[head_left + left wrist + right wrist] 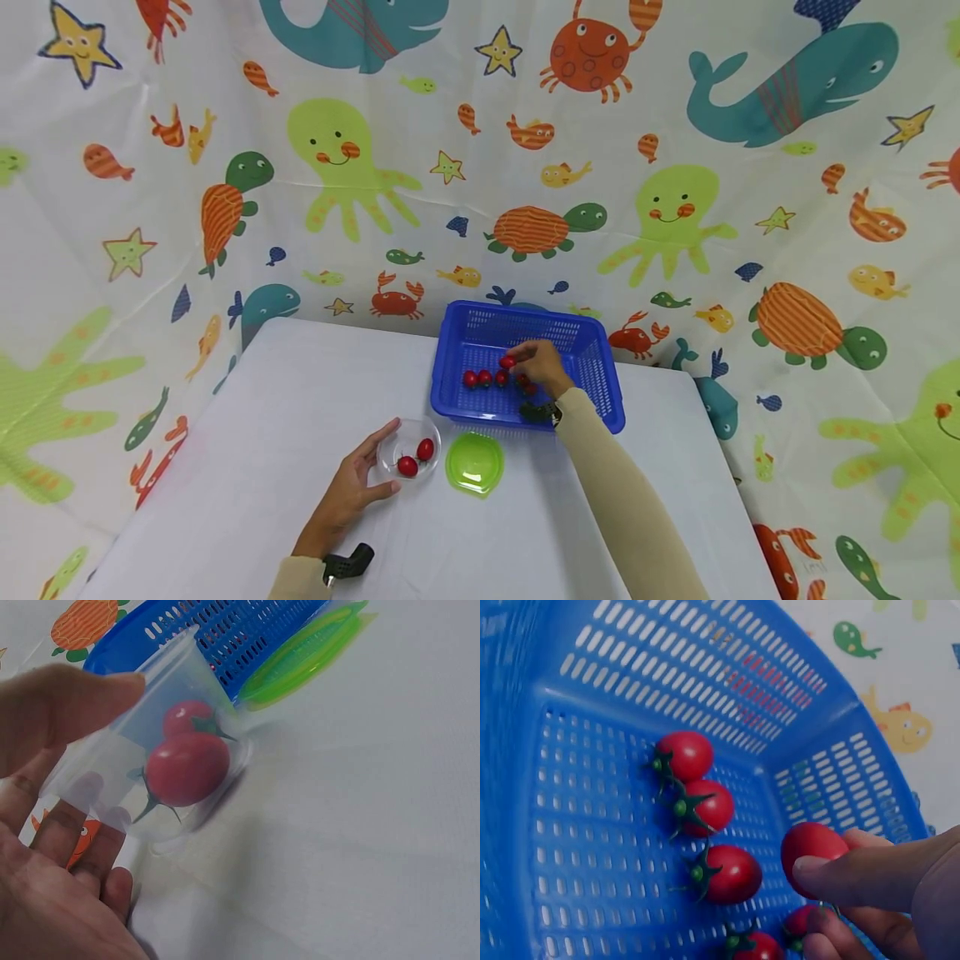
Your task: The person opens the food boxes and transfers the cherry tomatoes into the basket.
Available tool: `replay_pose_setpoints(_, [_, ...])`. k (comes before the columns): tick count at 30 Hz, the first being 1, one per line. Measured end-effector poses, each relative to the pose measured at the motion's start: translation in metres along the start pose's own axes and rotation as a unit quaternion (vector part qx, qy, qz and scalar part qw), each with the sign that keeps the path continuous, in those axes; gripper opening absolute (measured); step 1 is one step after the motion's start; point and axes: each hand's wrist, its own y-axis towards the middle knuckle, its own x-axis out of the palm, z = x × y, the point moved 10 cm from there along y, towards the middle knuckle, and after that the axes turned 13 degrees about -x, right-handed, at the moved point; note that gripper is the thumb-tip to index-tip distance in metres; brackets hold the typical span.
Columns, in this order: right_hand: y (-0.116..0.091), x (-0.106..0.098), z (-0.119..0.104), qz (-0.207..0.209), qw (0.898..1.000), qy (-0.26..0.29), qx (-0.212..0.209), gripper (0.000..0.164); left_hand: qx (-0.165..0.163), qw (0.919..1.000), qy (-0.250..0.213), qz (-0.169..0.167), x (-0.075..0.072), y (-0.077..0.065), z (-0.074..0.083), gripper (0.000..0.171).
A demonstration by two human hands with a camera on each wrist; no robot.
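My left hand (pixel 351 483) holds a clear plastic cup (pixel 112 765) on the white table, its thumb on one side and fingers round the other. Two cherry tomatoes (pixel 187 769) with green stalks lie inside the cup. Over the blue basket (pixel 453 400), my right hand (pixel 542 367) pinches another cherry tomato (pixel 810 855) between thumb and fingers. Below it on the basket floor, several more cherry tomatoes (pixel 731 874) lie in a row, with others (pixel 756 947) close under the hand.
A green lid (pixel 475 463) lies on the table (pixel 480 550) between the cup and the basket's front wall. Behind the table hangs a white curtain (pixel 465 83) printed with sea animals, close to the basket's far side.
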Motion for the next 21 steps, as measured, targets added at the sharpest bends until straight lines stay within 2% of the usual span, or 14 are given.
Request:
replay_pose_setpoints(4, [0.0, -0.002, 0.006, 0.002, 1.0, -0.003, 0.014, 0.032, -0.005, 1.0, 0.0, 0.001, 0.0, 0.0, -0.001, 0.089])
replay_pose_setpoints(12, [0.002, -0.002, 0.014, -0.001, 1.0, -0.012, 0.013, 0.034, 0.001, 1.0, -0.003, -0.005, 0.001, -0.001, 0.001, 0.088])
replay_pose_setpoints(21, [0.004, -0.002, 0.017, 0.0, 1.0, -0.019, 0.021, 0.034, -0.01, 0.9999, 0.001, 0.0, 0.001, -0.001, -0.001, 0.088])
